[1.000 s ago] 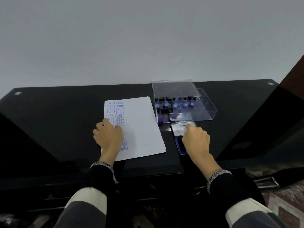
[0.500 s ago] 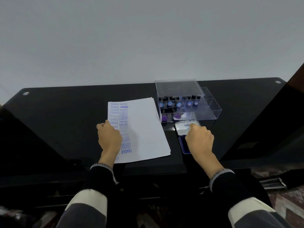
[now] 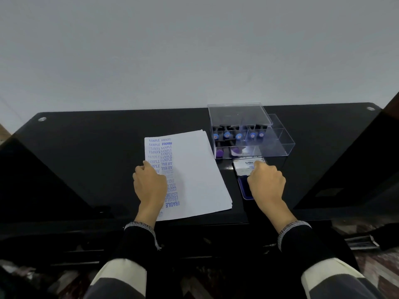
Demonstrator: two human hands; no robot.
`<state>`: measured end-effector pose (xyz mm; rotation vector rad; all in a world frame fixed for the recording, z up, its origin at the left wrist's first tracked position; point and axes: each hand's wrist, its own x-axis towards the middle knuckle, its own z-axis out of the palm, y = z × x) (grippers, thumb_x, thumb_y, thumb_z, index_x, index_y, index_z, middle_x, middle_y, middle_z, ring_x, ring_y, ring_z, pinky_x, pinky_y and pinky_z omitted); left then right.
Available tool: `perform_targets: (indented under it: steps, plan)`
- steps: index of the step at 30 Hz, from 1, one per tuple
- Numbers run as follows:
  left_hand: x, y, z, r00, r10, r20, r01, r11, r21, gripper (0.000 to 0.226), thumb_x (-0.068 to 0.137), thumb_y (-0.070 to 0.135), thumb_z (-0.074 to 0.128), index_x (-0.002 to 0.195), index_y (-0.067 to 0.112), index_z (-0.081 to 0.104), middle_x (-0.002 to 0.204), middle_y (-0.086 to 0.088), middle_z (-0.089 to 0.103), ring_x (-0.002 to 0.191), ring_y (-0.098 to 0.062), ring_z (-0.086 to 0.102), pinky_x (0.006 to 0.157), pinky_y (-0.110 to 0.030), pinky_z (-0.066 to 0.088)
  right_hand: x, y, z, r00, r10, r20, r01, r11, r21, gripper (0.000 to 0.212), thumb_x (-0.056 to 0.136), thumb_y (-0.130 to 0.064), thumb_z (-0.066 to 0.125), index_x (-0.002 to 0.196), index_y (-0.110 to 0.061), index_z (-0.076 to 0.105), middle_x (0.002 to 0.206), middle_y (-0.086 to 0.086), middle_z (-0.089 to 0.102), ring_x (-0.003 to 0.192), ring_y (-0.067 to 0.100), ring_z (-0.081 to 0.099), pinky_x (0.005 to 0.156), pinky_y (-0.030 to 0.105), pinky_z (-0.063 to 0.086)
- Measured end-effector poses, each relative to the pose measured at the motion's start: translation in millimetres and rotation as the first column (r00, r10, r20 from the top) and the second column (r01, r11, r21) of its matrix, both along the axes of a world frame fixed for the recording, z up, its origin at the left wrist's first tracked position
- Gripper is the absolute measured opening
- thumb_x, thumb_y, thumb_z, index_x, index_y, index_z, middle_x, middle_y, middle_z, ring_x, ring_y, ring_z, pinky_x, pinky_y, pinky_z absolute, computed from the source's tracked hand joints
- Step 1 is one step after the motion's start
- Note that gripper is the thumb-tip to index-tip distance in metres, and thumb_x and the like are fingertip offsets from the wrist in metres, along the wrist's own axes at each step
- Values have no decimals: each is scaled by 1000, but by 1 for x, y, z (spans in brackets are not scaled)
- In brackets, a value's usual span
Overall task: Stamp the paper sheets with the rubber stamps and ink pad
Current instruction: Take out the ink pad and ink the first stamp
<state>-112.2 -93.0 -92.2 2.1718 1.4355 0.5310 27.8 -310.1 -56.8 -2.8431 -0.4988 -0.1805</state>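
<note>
white paper sheets (image 3: 194,169) lie stacked, blue-stamped along the left edge — open ink pad (image 3: 245,186) just right

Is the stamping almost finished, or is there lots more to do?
Some is done: blue stamped words fill the left strip of the top white paper sheet. Right now the left hand rests on it, while the right hand is over the open blue ink pad. Most of the sheet is blank.

One stack of paper sheets (image 3: 194,175) lies on one black table (image 3: 86,147), beside one open ink pad (image 3: 245,186). One clear plastic box (image 3: 278,139) holds seven rubber stamps (image 3: 226,134): five blue-capped, two purple-capped. Two hands are in view.
</note>
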Motion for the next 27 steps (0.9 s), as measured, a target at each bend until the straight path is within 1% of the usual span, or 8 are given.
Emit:
perform_targets:
  steps: [2, 3, 8, 13, 16, 19, 23, 27]
  plan:
    - [0, 0, -1, 999, 7, -50, -7, 1000, 9, 46, 87, 11, 53, 130, 1, 42, 121, -15, 47, 103, -30, 50, 85, -42, 48, -1, 2, 1, 1000, 17, 17, -17, 999, -33, 14, 87, 0, 48, 78, -11, 45, 81, 10, 61, 67, 27, 50, 59, 31, 35]
    - [1, -1, -1, 998, 16, -69, -15, 1000, 15, 48, 86, 13, 52, 131, 1, 41, 121, -15, 47, 103, -30, 50, 86, -43, 46, -1, 2, 1, 999, 25, 23, -24, 999, -43, 14, 87, 0, 48, 78, -11, 45, 82, 11, 61, 67, 27, 51, 58, 31, 35]
    - [1, -1, 4, 990, 57, -131, -50, 997, 58, 31, 88, 15, 49, 116, 3, 47, 117, -14, 49, 103, -31, 49, 86, -41, 38, 4, 5, 5, 999, 49, 19, -47, 996, -79, 15, 88, -2, 49, 77, -11, 46, 86, 10, 62, 78, 29, 61, 59, 32, 36]
    - [4, 4, 6, 984, 67, -167, -52, 995, 88, 36, 87, 17, 51, 119, 3, 45, 126, -15, 42, 111, -33, 43, 93, -43, 36, 8, 3, 2, 1000, 28, -1, -28, 999, -29, 14, 87, -1, 48, 76, -10, 49, 79, 9, 57, 75, 30, 59, 58, 32, 35]
    - [4, 13, 5, 990, 14, -137, 5, 991, 133, 40, 88, 16, 52, 126, 4, 47, 135, -13, 39, 117, -34, 38, 96, -45, 33, 9, 4, 6, 999, 49, -15, -50, 997, -56, 14, 86, -3, 51, 75, -10, 45, 75, 6, 47, 80, 31, 61, 59, 33, 37]
    - [4, 26, 3, 994, -91, -67, 102, 979, 175, 42, 90, 14, 52, 131, 8, 51, 140, -9, 40, 125, -32, 34, 103, -46, 29, 9, 6, 7, 998, 59, -15, -59, 996, -60, 14, 87, -3, 51, 76, -10, 44, 76, 6, 45, 81, 31, 61, 60, 33, 37]
    - [7, 37, -1, 975, -222, -24, 222, 952, 211, 40, 94, 17, 51, 133, 11, 53, 144, -6, 43, 135, -27, 30, 111, -47, 26, 6, -1, -1, 999, 32, 1, -32, 999, -6, 15, 87, -2, 46, 75, -10, 44, 74, 8, 49, 69, 30, 53, 58, 32, 34]
    - [7, 46, -8, 967, -251, -48, 256, 944, 208, 42, 95, 26, 51, 135, 14, 52, 149, -5, 40, 142, -25, 25, 118, -46, 15, 5, -2, -3, 1000, 18, 14, -18, 1000, -15, 12, 88, -4, 46, 79, -10, 49, 81, 12, 62, 70, 31, 55, 58, 32, 34]
